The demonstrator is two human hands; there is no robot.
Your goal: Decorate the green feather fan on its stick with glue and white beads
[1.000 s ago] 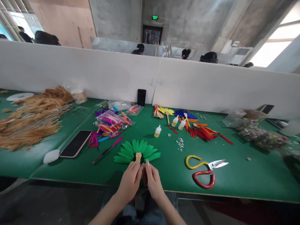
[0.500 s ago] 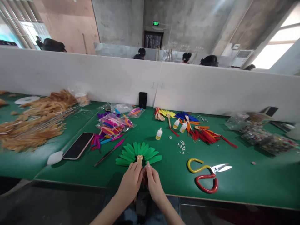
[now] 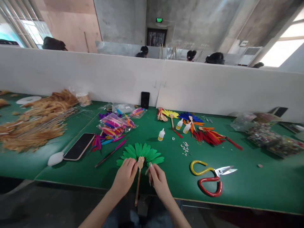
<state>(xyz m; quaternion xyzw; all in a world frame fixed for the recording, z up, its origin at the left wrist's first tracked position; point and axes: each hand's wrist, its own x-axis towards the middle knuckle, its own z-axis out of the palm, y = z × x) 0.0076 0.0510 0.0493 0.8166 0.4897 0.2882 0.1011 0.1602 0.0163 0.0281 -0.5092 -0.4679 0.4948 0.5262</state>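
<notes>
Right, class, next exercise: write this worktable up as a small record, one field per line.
Centre: green feathers fanned around the top of a wooden handle
Left hand: fingertips at the handle's top
Right hand: beside the handle, contents unclear
Bottles: three, white and yellow
Scissors: open, one yellow grip, one red
Flat phone: left of the feathers

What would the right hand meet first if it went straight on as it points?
Most likely the green feathers: the right hand points toward them, and they lie just beyond its fingers. Depth is unclear in this one view, so it might pass over them.
</notes>
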